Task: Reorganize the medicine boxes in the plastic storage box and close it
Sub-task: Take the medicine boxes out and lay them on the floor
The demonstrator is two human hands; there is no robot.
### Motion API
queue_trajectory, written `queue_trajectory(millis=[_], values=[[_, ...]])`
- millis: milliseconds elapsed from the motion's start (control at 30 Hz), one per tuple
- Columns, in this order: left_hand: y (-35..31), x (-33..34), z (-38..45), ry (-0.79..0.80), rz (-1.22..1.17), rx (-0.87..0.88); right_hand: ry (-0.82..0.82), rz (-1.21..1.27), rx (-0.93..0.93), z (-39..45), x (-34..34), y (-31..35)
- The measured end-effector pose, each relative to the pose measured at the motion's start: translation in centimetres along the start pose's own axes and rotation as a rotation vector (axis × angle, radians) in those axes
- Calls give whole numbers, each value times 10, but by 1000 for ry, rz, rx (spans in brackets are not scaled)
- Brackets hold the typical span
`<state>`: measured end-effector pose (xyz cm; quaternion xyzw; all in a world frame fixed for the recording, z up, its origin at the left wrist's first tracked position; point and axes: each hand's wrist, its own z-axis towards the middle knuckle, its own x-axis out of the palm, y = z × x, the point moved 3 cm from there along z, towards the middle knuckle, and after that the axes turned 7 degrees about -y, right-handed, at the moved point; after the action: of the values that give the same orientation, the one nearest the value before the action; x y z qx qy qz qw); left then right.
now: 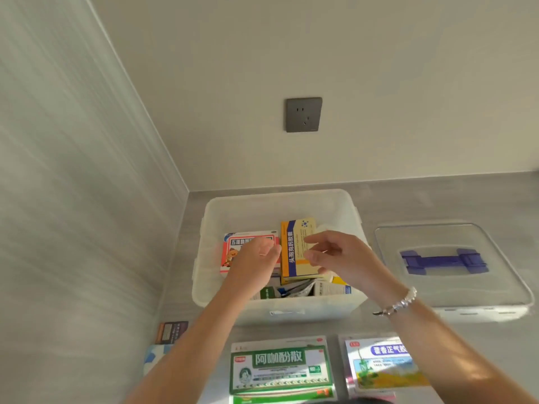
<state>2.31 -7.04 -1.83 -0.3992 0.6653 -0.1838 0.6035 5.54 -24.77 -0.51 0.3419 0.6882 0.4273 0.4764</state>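
Lower centre of the frame, the flat green-and-white medicine packet (281, 367) on the grey counter reads 阿咖酚散 in big white characters. Just right of it, the white packet with a yellow field picture (382, 364) shows 藿香正气 on a blue band, the rest covered by a forearm. Up in the translucent tub, the yellow-and-blue carton (293, 252) carries 头孢克肟胶囊 down its blue stripe. The red-bordered carton (233, 249) starts 五维; the rest is blurred.

The translucent storage box (280, 310) stood open on the grey surface (408, 199), its lid (455, 293) with a blue handle lying just beside it on the right. Both hands hovered over the boxes inside: the left hand (256, 258) above a pink medicine box (233, 249), the right hand (335, 255), fingers loosely curled, over a yellow-and-blue box (294, 252). A green-labelled packet (281, 368) lay nearer.
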Motion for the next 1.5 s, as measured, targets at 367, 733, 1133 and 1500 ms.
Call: queue_trajectory(millis=[367, 733, 1133, 1500], values=[[52, 2, 54, -33, -144, -547, 191, -498, -30, 98, 72, -9], [66, 8, 50, -48, -534, -837, 146, -1085, -269, 132, 111, -33], [61, 18, 46, -155, -1136, -1060, 153, -1078, -319, 139, 111, -41], [60, 12, 43, -182, -1045, -1033, 149, -831, -218, 141, 100, -29]])
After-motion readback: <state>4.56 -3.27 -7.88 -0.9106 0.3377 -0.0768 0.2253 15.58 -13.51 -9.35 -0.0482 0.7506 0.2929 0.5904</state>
